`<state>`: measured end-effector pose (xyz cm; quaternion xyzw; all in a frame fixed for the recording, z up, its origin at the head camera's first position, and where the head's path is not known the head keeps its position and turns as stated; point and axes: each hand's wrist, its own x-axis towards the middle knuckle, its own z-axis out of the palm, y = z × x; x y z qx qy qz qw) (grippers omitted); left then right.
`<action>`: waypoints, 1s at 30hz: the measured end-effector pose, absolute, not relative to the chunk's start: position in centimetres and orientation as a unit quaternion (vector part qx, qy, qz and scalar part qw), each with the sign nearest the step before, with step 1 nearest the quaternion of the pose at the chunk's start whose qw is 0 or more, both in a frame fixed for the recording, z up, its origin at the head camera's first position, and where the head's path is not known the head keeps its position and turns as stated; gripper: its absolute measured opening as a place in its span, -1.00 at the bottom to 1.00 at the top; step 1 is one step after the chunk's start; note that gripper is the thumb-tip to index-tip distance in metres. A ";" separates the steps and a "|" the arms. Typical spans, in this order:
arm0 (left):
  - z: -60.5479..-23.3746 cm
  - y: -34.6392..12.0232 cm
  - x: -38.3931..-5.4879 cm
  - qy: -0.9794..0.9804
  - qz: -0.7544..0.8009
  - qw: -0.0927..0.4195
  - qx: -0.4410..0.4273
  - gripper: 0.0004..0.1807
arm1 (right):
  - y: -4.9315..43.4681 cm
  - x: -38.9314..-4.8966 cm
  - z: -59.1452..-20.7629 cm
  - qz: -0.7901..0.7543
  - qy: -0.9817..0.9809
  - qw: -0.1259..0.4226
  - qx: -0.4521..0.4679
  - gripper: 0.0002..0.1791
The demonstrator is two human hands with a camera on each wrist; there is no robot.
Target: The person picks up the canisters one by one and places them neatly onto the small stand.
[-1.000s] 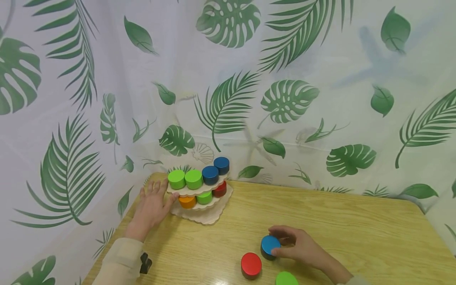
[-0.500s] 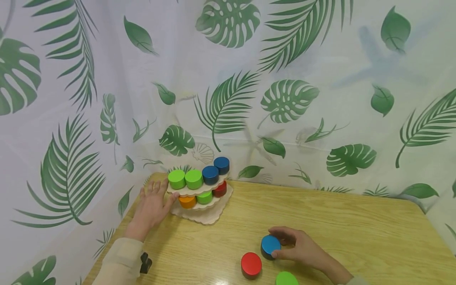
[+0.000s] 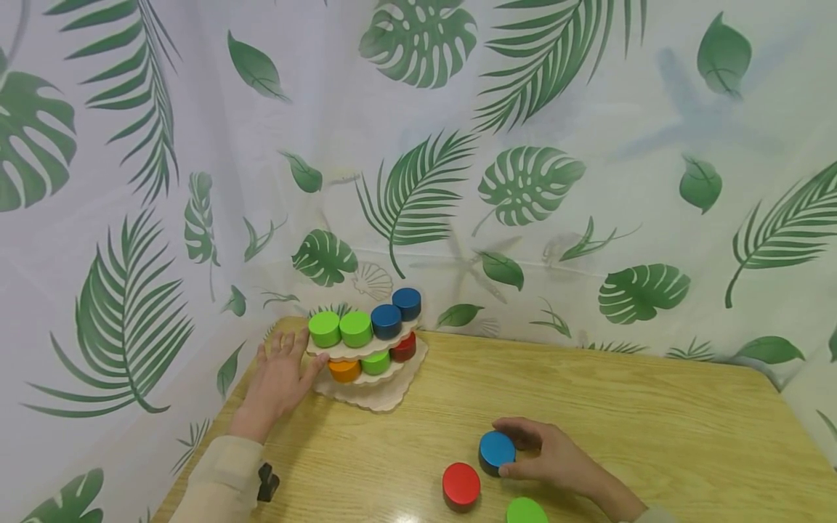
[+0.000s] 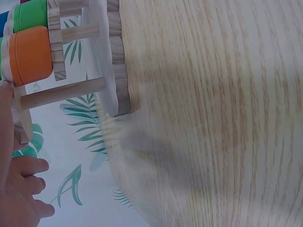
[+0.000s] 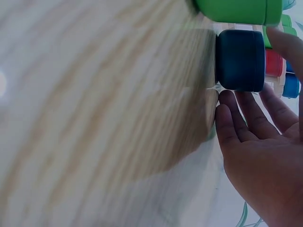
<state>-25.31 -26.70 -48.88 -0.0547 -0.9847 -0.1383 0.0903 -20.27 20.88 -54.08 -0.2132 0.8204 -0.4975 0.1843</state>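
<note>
Worktop (image 3: 621, 407), wood-grained. Wooden stand (image 3: 375, 398), tiered, at its far left corner; blue block (image 3: 497, 452) sits flat nearer the wearer, well apart from the stand.

Right hand (image 3: 552, 454) at the blue block: thumb on the near side, fingers curving past the far side, block between them. Whether the fingers grasp it or merely surround it, cannot tell; right wrist view shows them loosely extended alongside.

Red block (image 3: 461, 487) near the blue one, to its left and closer to the wearer. Green block (image 3: 525, 512) closer again, cut by the lower frame edge.

Left hand (image 3: 281, 381) at the stand's left end: thumb in front, forefinger behind, grasping the end of the upper tier between them; remaining fingers spread.

Upper tier, left to right: two light green blocks (image 3: 356, 329), two dark blue blocks (image 3: 386, 322). Tier below: orange block (image 3: 344, 372), lime block (image 3: 375, 363), dark red block (image 3: 403, 347). Leaf-printed backdrop (image 3: 418, 196) behind the worktop.
</note>
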 end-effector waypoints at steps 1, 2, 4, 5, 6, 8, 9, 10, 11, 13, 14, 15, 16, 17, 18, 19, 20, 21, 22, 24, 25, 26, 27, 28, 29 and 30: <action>-48.9 -26.7 -25.3 -0.985 -0.138 0.090 -0.055 -0.14 | 20.9 -20.3 -54.1 -0.498 0.820 0.186 -0.212 -0.24; -48.9 -26.7 -25.3 -0.985 -0.137 0.089 -0.055 -0.14 | 20.9 -20.3 -54.2 -0.498 0.820 0.186 -0.212 -0.24; -48.9 -26.7 -25.3 -0.985 -0.138 0.088 -0.054 -0.14 | 20.9 -20.3 -54.3 -0.499 0.819 0.185 -0.214 -0.25; -48.9 -26.7 -25.4 -0.985 -0.139 0.087 -0.054 -0.14 | 21.0 -20.3 -54.3 -0.500 0.818 0.185 -0.215 -0.25; -48.9 -26.7 -25.4 -0.985 -0.140 0.086 -0.054 -0.13 | 21.0 -20.3 -54.4 -0.500 0.818 0.184 -0.217 -0.25; -49.0 -26.7 -25.4 -0.985 -0.142 0.087 -0.055 -0.13 | 21.1 -20.4 -54.5 -0.499 0.818 0.183 -0.221 -0.26; -49.0 -26.8 -25.4 -0.984 -0.143 0.087 -0.055 -0.13 | 21.1 -20.4 -54.5 -0.500 0.817 0.183 -0.222 -0.26; -49.0 -26.8 -25.4 -0.984 -0.143 0.087 -0.055 -0.13 | 21.1 -20.4 -54.6 -0.501 0.816 0.184 -0.223 -0.26; -49.0 -26.8 -25.4 -0.984 -0.144 0.087 -0.056 -0.12 | 21.2 -20.4 -54.6 -0.502 0.815 0.184 -0.224 -0.26; -49.0 -26.7 -25.4 -0.984 -0.144 0.087 -0.056 -0.12 | 21.2 -20.4 -54.7 -0.503 0.814 0.184 -0.226 -0.27; -49.0 -26.7 -25.4 -0.984 -0.143 0.090 -0.058 -0.13 | 21.2 -20.4 -54.7 -0.503 0.813 0.184 -0.227 -0.28; -49.0 -26.7 -25.4 -0.984 -0.144 0.087 -0.057 -0.13 | 21.2 -20.4 -54.7 -0.503 0.814 0.183 -0.227 -0.28; -49.0 -26.7 -25.4 -0.984 -0.143 0.087 -0.057 -0.13 | 21.2 -20.4 -54.7 -0.502 0.815 0.182 -0.227 -0.29; -48.9 -26.7 -25.3 -0.984 -0.144 0.088 -0.057 -0.13 | 21.2 -20.4 -54.7 -0.500 0.816 0.180 -0.227 -0.29; -48.9 -26.7 -25.3 -0.984 -0.144 0.087 -0.057 -0.13 | 21.1 -20.4 -54.6 -0.498 0.817 0.179 -0.227 -0.30; -48.9 -26.7 -25.3 -0.984 -0.144 0.086 -0.056 -0.13 | 21.1 -20.4 -54.6 -0.497 0.819 0.179 -0.225 -0.30; -48.9 -26.7 -25.3 -0.984 -0.145 0.085 -0.055 -0.13 | 21.0 -20.4 -54.6 -0.494 0.821 0.178 -0.224 -0.31; -48.9 -26.6 -25.3 -0.985 -0.145 0.083 -0.054 -0.13 | 21.0 -20.5 -54.5 -0.492 0.822 0.178 -0.224 -0.31; -48.9 -26.7 -25.3 -0.985 -0.145 0.082 -0.053 -0.13 | 20.9 -20.5 -54.4 -0.489 0.824 0.176 -0.224 -0.31; -48.9 -26.7 -25.4 -0.985 -0.146 0.080 -0.050 -0.13 | 20.8 -20.6 -54.3 -0.486 0.827 0.173 -0.225 -0.31; -48.9 -26.7 -25.3 -0.985 -0.146 0.080 -0.049 -0.13 | 20.7 -20.6 -54.2 -0.484 0.828 0.172 -0.225 -0.32; -48.9 -26.7 -25.3 -0.985 -0.146 0.080 -0.048 -0.13 | 20.6 -20.7 -54.1 -0.483 0.828 0.169 -0.229 -0.32; -48.9 -26.7 -25.3 -0.985 -0.145 0.080 -0.048 -0.13 | 20.5 -20.8 -54.0 -0.483 0.828 0.165 -0.233 -0.32; -48.9 -26.7 -25.3 -0.985 -0.145 0.080 -0.048 -0.13 | 20.3 -20.9 -53.9 -0.482 0.828 0.162 -0.234 -0.32; -48.9 -26.7 -25.3 -0.985 -0.145 0.081 -0.048 -0.13 | 20.2 -21.0 -53.8 -0.482 0.829 0.159 -0.236 -0.33; -48.9 -26.7 -25.3 -0.985 -0.145 0.082 -0.048 -0.13 | 20.0 -21.1 -53.6 -0.481 0.830 0.157 -0.237 -0.33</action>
